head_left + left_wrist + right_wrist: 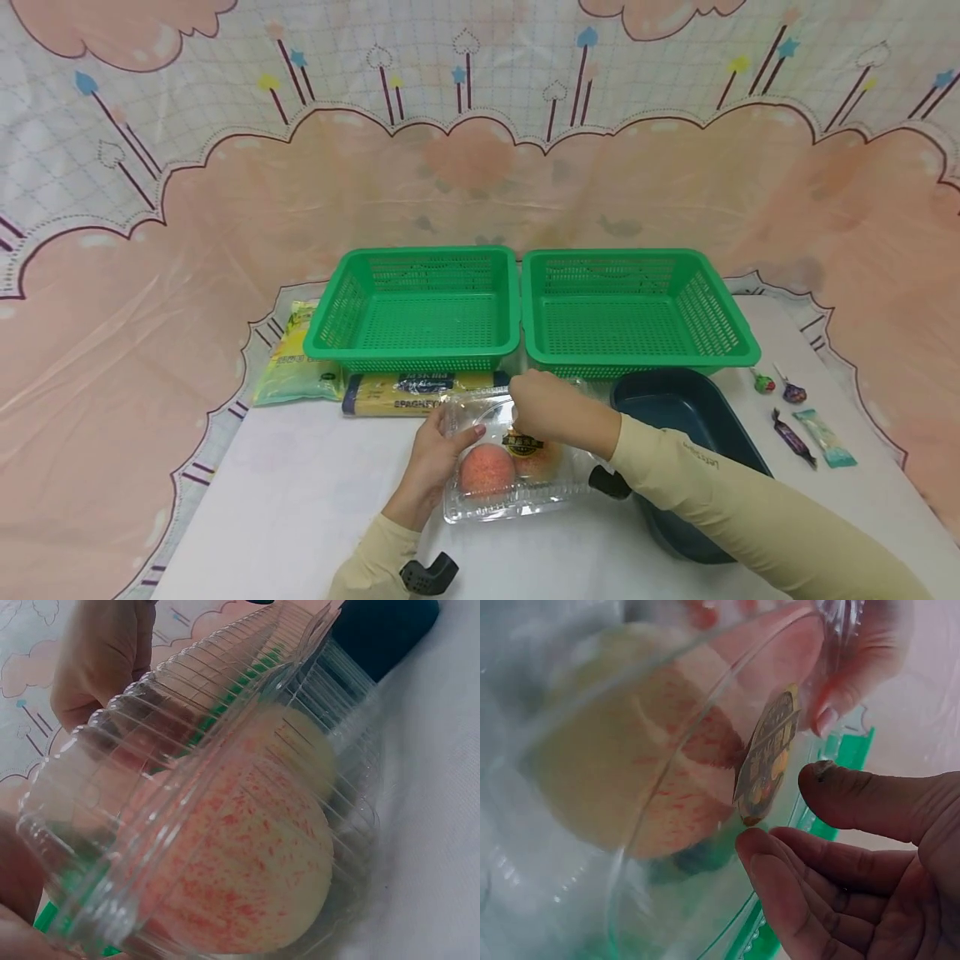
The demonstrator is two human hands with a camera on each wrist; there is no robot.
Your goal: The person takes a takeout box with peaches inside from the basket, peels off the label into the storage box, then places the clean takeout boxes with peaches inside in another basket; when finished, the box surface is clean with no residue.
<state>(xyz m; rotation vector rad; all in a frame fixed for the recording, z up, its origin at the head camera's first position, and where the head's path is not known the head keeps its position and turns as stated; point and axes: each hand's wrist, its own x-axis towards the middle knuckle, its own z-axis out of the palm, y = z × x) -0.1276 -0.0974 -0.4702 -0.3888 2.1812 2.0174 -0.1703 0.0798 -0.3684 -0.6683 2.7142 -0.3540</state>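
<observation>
A clear plastic clamshell box (480, 417) with peaches (487, 471) inside is tilted up above the white table. My left hand (438, 454) grips its left side, the thumb over the lid. A dark round sticker (769, 757) with gold print is on the lid. My right hand (558, 408) is over the lid beside this sticker. In the right wrist view, its thumb and bent fingers (780, 892) stand apart, the fingertips close to the sticker's lower edge; whether they touch it I cannot tell. The left wrist view shows a red-speckled peach (247, 862) through the ribbed wall.
Two green baskets (416, 364) (645, 360) stand side by side at the back. A spaghetti pack (382, 396) and a yellow-green bag (300, 367) lie left. A dark blue tub (712, 417) sits under the right forearm. Two lollipops (793, 392) and wrapped sweets (825, 437) lie far right.
</observation>
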